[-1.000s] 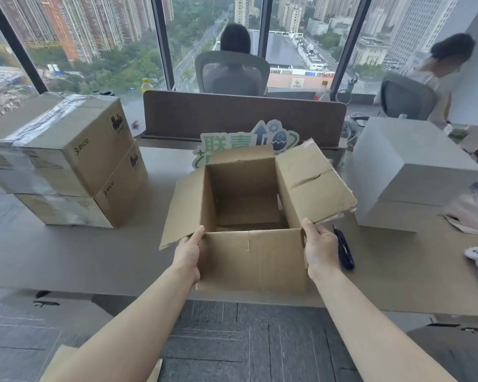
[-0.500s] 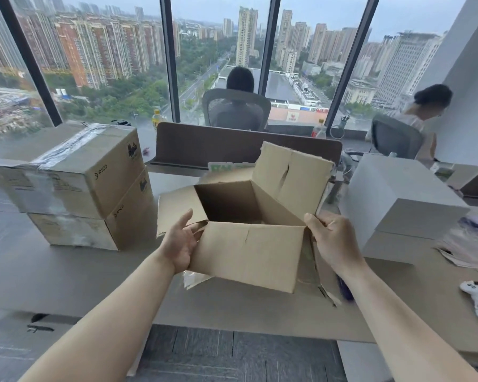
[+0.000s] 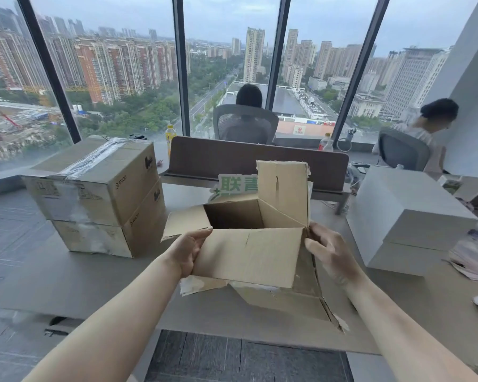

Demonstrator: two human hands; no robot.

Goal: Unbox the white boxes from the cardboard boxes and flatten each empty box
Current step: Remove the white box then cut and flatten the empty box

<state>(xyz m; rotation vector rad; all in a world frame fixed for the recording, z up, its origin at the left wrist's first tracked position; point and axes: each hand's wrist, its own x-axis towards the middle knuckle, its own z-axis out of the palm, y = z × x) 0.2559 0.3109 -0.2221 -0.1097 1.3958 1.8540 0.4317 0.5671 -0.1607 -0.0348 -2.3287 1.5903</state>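
Held the empty box (image 3: 249, 255) tilted above the desk (image 3: 66, 277), flaps loose. Left hand (image 3: 189, 250) clamped on its left corner; right hand (image 3: 329, 250) at its right edge, grip unclear. 2 taped boxes (image 3: 100, 194) stacked left; white boxes (image 3: 403, 216) right.

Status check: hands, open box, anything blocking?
Left hand grips open box at its left corner; right hand at its right edge, fingers relaxed. Box empty, tilted, bottom flaps loose, not flat. Nothing in the way.
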